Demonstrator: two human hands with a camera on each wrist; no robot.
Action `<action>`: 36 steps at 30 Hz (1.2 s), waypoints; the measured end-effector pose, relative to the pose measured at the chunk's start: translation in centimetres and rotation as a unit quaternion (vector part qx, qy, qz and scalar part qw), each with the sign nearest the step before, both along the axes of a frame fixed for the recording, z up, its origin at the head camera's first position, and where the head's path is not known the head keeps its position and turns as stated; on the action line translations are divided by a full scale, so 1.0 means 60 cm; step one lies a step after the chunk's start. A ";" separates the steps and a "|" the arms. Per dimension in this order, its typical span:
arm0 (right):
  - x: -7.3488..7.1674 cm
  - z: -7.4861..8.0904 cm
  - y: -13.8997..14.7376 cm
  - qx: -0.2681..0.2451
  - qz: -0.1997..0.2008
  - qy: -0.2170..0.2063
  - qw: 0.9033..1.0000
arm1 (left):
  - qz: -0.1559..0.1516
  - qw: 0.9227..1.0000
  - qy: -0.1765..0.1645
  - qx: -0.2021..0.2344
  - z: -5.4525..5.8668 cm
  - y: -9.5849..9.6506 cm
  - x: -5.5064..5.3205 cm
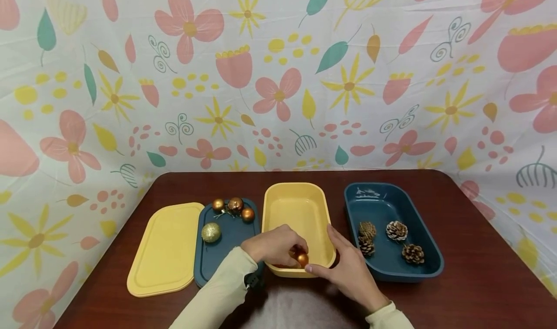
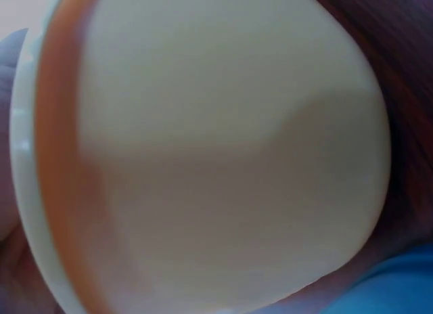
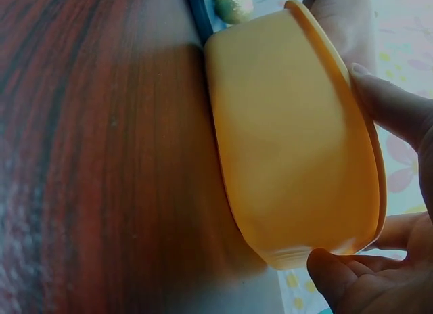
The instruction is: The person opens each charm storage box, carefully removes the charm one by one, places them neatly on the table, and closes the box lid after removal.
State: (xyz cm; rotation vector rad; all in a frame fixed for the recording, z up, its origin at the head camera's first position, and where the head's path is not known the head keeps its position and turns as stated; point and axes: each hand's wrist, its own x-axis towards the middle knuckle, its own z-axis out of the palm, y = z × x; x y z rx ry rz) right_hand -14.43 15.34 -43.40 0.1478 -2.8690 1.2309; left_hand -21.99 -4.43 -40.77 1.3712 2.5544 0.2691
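Note:
My left hand (image 1: 276,244) reaches over the near end of a yellow container (image 1: 298,214), its fingers curled round a shiny copper ball ornament (image 1: 302,260). Part of what that hand holds is hidden by its own fingers. At the container's near right corner my right hand (image 1: 350,266) grips the rim, thumb on the near edge and fingers along the right side. In the right wrist view the thumb (image 3: 389,101) lies at the rim and other fingers touch the outer wall. The left wrist view is filled by the container's pale outer wall (image 2: 230,138).
Left of the container, a blue lid (image 1: 211,263) bears a gold glitter ball (image 1: 211,232) and several copper balls (image 1: 235,205). A yellow lid (image 1: 167,249) lies farther left. At right stands a blue container (image 1: 387,269) with several pinecones (image 1: 397,231). A floral cloth (image 1: 278,126) hangs behind the table.

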 end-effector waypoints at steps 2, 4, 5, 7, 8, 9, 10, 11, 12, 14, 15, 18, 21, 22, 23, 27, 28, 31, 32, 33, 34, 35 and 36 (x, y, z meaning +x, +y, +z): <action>0.000 0.001 0.000 0.000 0.002 -0.003 1.000 | 0.006 1.000 -0.003 0.002 -0.001 -0.001 0.000; -0.001 0.002 -0.001 0.000 0.003 -0.006 1.000 | 0.013 1.000 -0.006 0.007 -0.001 -0.003 -0.001; -0.001 0.002 -0.001 0.000 0.003 -0.007 1.000 | 0.016 1.000 -0.008 0.010 -0.002 -0.003 -0.001; -0.001 0.002 -0.001 0.000 0.003 -0.009 1.000 | 0.023 1.000 -0.013 0.016 -0.002 -0.004 -0.002; -0.001 0.001 0.000 0.000 0.003 -0.009 1.000 | 0.026 0.999 -0.019 0.022 -0.002 -0.005 -0.002; -0.001 0.001 0.000 0.000 0.003 -0.009 1.000 | 0.030 0.999 -0.026 0.027 -0.002 -0.005 -0.002; -0.001 0.001 0.000 0.001 0.003 -0.009 1.000 | 0.034 0.998 -0.032 0.034 -0.002 -0.005 -0.002; -0.001 0.001 0.000 0.001 0.002 -0.010 1.000 | 0.037 0.998 -0.039 0.040 -0.001 -0.005 -0.002; -0.001 0.001 0.000 0.001 0.002 -0.011 1.000 | 0.042 0.997 -0.047 0.047 0.000 -0.006 -0.002; 0.000 0.002 0.000 0.003 0.002 -0.012 1.000 | 0.050 0.995 -0.058 0.061 0.001 -0.006 -0.002; 0.000 0.002 -0.001 0.004 0.001 -0.014 1.000 | 0.053 0.995 -0.061 0.066 0.002 -0.006 -0.002; 0.001 0.004 -0.001 0.005 -0.003 -0.019 1.000 | 0.063 0.992 -0.074 0.082 0.005 -0.008 -0.003; 0.000 0.005 -0.002 0.003 -0.004 -0.022 1.000 | 0.073 0.988 -0.085 0.102 0.006 -0.012 -0.005; 0.000 0.005 -0.002 0.003 -0.004 -0.022 1.000 | 0.076 0.987 -0.089 0.110 0.006 -0.013 -0.006; -0.001 0.005 -0.001 0.003 -0.003 -0.021 1.000 | 0.079 0.986 -0.092 0.117 0.005 -0.015 -0.007; -0.001 0.004 -0.001 0.004 0.000 -0.019 1.000 | 0.101 0.973 -0.113 0.172 -0.001 -0.025 -0.009; -0.001 0.005 -0.001 0.005 0.001 -0.018 1.000 | 0.109 0.968 -0.121 0.192 -0.002 -0.028 -0.008; -0.001 0.005 0.001 0.007 0.003 -0.013 1.000 | 0.135 0.946 -0.141 0.258 -0.004 -0.034 -0.008; -0.001 0.005 0.001 0.008 0.003 -0.013 1.000 | 0.143 0.939 -0.147 0.278 -0.004 -0.036 -0.007; -0.001 0.005 0.001 0.007 0.003 -0.013 1.000 | 0.151 0.932 -0.150 0.294 -0.004 -0.039 -0.006; -0.002 0.004 0.001 0.006 0.002 -0.015 1.000 | 0.160 0.925 -0.155 0.308 -0.004 -0.042 -0.006; -0.002 0.003 0.002 0.005 0.002 -0.017 1.000 | 0.169 0.919 -0.158 0.320 -0.004 -0.044 -0.005; -0.001 0.003 0.002 0.005 0.000 -0.019 1.000 | 0.177 0.913 -0.160 0.331 -0.004 -0.046 -0.004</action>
